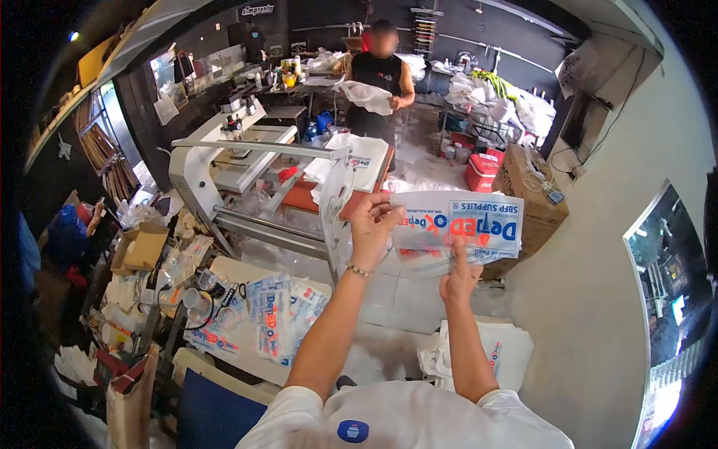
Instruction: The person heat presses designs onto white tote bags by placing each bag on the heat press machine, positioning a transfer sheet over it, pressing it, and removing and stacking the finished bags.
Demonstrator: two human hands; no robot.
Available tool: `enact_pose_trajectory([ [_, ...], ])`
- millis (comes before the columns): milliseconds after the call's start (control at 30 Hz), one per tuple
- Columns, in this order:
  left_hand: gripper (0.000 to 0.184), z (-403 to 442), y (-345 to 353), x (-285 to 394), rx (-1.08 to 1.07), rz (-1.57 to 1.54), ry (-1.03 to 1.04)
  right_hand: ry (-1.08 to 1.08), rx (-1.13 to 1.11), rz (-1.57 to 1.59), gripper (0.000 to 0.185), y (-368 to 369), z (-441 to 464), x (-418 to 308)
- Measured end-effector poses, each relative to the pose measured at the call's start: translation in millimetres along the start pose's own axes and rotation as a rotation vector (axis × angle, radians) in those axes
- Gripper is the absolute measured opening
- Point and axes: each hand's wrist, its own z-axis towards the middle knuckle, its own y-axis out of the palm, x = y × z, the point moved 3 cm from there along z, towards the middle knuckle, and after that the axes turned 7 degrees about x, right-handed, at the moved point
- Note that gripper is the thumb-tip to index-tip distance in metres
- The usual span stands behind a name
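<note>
My left hand (374, 227) is closed on the left end of a white printed sheet (458, 223), thumb in front. Blue and red "DepED" lettering covers the sheet, upside down from where I look. Against its lower part rests the extended index finger of my right hand (461, 275); the thumb is apart and the other fingers look curled, partly hidden. A see-through layer hangs below the sheet's lower edge. More printed sheets (273, 314) lie on the table at lower left. White bags (490, 348) with similar print are stacked low on the right.
A co-worker (381, 75) stands across the room holding a white bag (368, 97). A large metal-framed machine (262, 172) with a red board (325, 191) stands left of centre. A cardboard box (527, 202) and red cooler (482, 170) sit right, near the wall.
</note>
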Motion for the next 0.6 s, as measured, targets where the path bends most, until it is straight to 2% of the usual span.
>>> enact_pose_trajectory([
  [167, 0.035, 1.0, -9.7, 4.1, -0.011, 0.095, 0.075, 0.036, -0.006, 0.026, 0.048, -5.1, 2.0, 7.5],
  [367, 0.041, -2.5, -14.5, 9.9, -0.035, 0.092, -0.005, 0.014, -0.077, 0.002, 0.048, -3.5, 2.4, 6.2],
  [533, 0.043, -7.6, -30.4, 17.1, -0.066, 0.106, 0.014, 0.138, -0.08, -0.035, 0.047, -5.2, -3.0, 10.8],
  [600, 0.045, -13.2, -40.9, 18.9, -0.241, 0.23, -0.124, 0.145, -0.111, -0.04, 0.041, -6.9, -3.6, 17.5],
])
